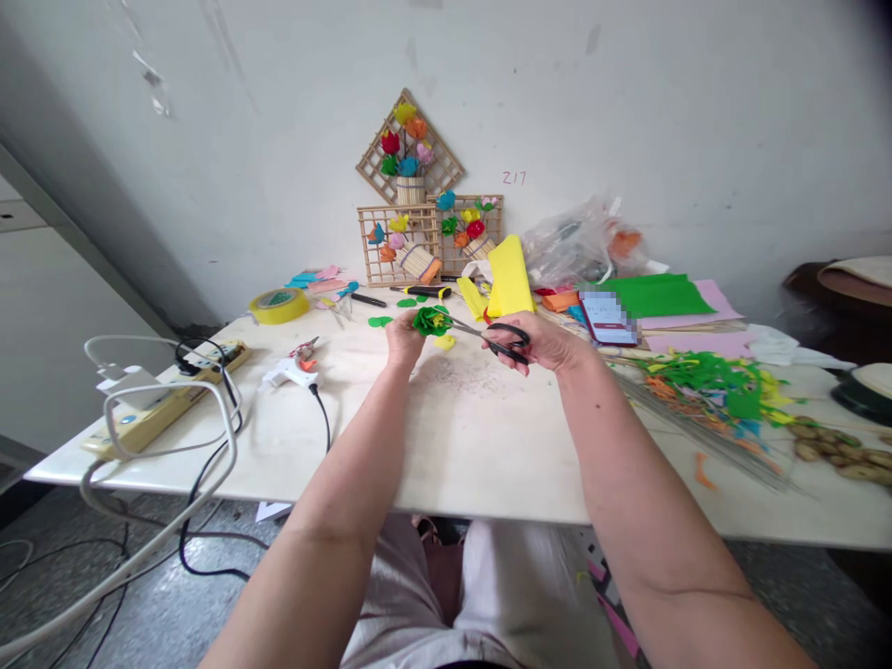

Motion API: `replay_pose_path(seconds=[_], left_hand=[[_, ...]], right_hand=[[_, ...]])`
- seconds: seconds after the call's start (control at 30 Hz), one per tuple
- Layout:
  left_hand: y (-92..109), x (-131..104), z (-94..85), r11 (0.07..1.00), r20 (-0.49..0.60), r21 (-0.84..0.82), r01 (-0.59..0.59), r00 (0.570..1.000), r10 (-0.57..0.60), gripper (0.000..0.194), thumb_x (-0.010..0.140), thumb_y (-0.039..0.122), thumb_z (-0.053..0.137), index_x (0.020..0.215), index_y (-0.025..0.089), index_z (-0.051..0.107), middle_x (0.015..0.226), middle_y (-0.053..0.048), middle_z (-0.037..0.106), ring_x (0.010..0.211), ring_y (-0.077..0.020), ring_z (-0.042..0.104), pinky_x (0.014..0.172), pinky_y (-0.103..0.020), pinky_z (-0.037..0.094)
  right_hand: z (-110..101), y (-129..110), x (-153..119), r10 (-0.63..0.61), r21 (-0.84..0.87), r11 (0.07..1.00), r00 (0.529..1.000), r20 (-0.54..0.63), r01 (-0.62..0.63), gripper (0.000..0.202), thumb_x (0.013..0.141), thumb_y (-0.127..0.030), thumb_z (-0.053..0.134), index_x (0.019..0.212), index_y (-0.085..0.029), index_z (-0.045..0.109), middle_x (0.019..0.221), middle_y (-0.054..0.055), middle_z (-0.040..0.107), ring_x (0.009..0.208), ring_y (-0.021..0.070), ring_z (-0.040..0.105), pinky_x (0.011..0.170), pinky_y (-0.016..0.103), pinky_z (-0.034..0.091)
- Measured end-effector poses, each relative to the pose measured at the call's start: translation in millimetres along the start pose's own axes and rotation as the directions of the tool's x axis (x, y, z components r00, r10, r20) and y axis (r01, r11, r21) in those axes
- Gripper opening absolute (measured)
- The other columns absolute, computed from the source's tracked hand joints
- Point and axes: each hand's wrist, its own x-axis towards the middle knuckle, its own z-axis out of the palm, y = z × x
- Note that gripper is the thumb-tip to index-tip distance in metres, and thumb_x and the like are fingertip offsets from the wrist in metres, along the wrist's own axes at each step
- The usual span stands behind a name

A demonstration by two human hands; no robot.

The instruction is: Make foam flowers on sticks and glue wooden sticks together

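So the green flower (426,321) is right around the middle of the frame, just above the table (460,446), pinched in the left hand (404,336). Looks like thin paper or foam petals, so I'd guess it's super light, floppy and easy to crease or tear, not really slippery. Best grip is low, at the base or stem, though the fingers hide that bit so I can't tell if there's a stem. Don't squeeze the petals or the yellow centre.

The right hand (547,342), just right of centre, is wrapped around the black handles of the scissors (482,333). Those should feel stiff and a bit heavier, so the loops are the place to hold. Blade tips reach the flower's right edge; can't tell if they're touching.
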Motion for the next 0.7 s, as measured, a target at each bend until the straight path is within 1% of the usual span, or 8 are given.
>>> replay_pose_path(seconds=[0.13, 0.37, 0.53, 0.7], left_hand=[[-1.4, -0.5, 0.5, 1.000, 0.010, 0.003, -0.009, 1.000, 0.009, 0.011, 0.057, 0.012, 0.055, 0.060, 0.016, 0.065, 0.054, 0.004, 0.059, 0.056, -0.0110, 0.052, 0.057, -0.021, 0.042], [0.1, -1.2, -0.4, 1.000, 0.018, -0.001, -0.024, 1.000, 0.024, 0.011, 0.058, 0.013, 0.055, 0.061, 0.016, 0.065, 0.053, 0.004, 0.058, 0.057, -0.0108, 0.051, 0.056, -0.020, 0.040], [2.8, -1.6, -1.1, 1.000, 0.016, 0.000, -0.020, 1.000, 0.020, 0.011, 0.058, 0.011, 0.056, 0.060, 0.016, 0.065, 0.051, 0.005, 0.056, 0.055, -0.0103, 0.051, 0.056, -0.020, 0.040], [-0.7, -0.9, 0.4, 1.000, 0.012, 0.009, -0.020, 1.000, 0.019, 0.011, 0.058, 0.011, 0.056, 0.060, 0.016, 0.066, 0.050, 0.005, 0.054, 0.053, -0.0098, 0.049, 0.054, -0.020, 0.038]], right_hand=[[0.8, 0.7, 0.9, -0.009, 0.008, 1.000, 1.000, 0.008, 0.009, 0.032, 0.071, -0.043, 0.062, 0.074, -0.011, 0.058, 0.042, -0.001, 0.051, 0.032, 0.0073, 0.041, 0.029, 0.018, 0.035], [-0.7, 3.4, 2.7, 0.015, 0.000, 1.000, 1.000, 0.019, -0.015, 0.037, 0.070, -0.047, 0.063, 0.077, -0.011, 0.058, 0.044, -0.001, 0.052, 0.033, 0.0072, 0.042, 0.029, 0.018, 0.036], [-0.9, 3.9, 2.9, 0.009, -0.002, 1.000, 1.000, 0.007, -0.009, 0.038, 0.070, -0.047, 0.064, 0.077, -0.011, 0.058, 0.045, -0.001, 0.053, 0.034, 0.0075, 0.043, 0.029, 0.018, 0.036], [2.1, 2.1, 2.9, 0.011, -0.007, 1.000, 1.000, -0.007, -0.011, 0.040, 0.070, -0.049, 0.065, 0.078, -0.010, 0.059, 0.045, -0.001, 0.053, 0.034, 0.0075, 0.043, 0.029, 0.018, 0.036]])
